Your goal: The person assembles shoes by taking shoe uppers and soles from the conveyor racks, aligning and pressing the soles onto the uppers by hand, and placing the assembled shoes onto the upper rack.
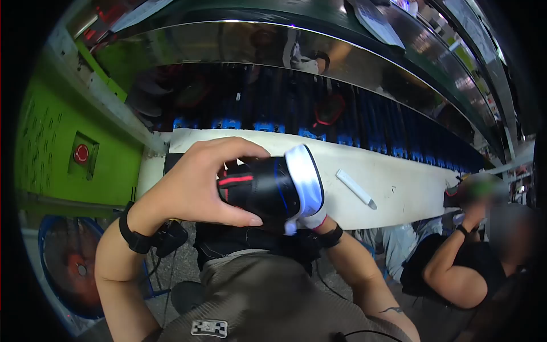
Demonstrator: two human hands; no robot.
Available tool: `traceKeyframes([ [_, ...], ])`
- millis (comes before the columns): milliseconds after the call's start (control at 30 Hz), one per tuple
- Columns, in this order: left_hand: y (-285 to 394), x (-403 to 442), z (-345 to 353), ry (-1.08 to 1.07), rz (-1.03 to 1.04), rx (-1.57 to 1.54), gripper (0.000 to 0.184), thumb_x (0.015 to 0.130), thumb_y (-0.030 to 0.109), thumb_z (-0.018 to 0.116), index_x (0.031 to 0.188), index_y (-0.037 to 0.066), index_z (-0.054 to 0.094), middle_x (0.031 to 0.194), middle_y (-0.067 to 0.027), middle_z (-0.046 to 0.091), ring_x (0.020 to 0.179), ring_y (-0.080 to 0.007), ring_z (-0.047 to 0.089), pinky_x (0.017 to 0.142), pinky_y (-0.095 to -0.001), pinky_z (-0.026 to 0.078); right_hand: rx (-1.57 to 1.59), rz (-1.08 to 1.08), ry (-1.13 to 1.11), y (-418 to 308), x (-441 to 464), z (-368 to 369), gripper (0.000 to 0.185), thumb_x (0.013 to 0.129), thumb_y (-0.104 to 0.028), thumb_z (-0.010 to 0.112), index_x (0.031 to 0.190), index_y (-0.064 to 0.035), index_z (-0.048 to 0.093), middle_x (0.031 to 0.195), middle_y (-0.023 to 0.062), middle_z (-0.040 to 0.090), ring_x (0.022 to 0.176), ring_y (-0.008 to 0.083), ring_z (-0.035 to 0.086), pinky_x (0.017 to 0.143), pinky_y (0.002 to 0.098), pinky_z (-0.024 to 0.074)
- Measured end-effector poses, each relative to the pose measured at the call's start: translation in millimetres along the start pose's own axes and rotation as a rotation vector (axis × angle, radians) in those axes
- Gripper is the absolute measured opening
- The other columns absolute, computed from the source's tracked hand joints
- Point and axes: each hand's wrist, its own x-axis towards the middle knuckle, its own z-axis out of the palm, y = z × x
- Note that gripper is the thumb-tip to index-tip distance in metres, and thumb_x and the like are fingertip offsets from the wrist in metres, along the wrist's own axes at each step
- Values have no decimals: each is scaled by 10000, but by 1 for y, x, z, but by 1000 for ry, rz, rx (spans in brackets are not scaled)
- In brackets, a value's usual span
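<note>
A black shoe-like item (265,185) with a red stripe, a blue line and a white band round its right end is held up in front of my body. My left hand (208,182) wraps round its left end, thumb below and fingers above. At the lower right of the item is my right hand (314,219), mostly hidden behind the white band; a light covering shows on it. A white pen-like tool with a grey tip (356,188) lies on the white work surface (404,196) to the right.
Dark strips with blue lower ends (268,126) hang behind the work surface. A green panel with a red button (81,153) stands at the left, above a fan (71,265). Another person (456,265) sits at the right, near the table's end.
</note>
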Motion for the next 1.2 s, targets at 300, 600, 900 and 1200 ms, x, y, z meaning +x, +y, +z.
traceKeyframes([
  [300,2,17,-6,-113,-102,190,733,607,303,931,1228,33,649,930,-195,752,864,-398,750,777,-426,589,88,-121,-190,-152,58,-24,1116,665,-144,902,1599,-42,300,1617,182,426,1437,290,495,1201,420,400],
  [600,-33,-7,-17,-46,-118,66,760,604,260,975,1239,48,615,929,-172,761,845,-356,764,751,-392,589,1030,-184,292,-100,75,47,748,804,-502,762,1349,-60,501,1211,133,586,1154,267,573,1074,432,460],
  [900,-11,14,-5,-83,-157,215,749,614,318,977,1215,46,622,923,-180,767,865,-380,762,769,-417,608,423,-91,21,-125,72,18,838,831,-704,713,1355,-89,489,1258,121,521,1203,228,527,1097,364,450],
  [1200,14,55,20,-210,97,279,606,660,296,927,1024,-58,596,771,-214,719,733,-409,738,706,-446,595,-23,-160,131,-147,33,-34,814,965,-607,635,1493,-27,418,1370,176,546,1253,268,569,1110,411,445],
])
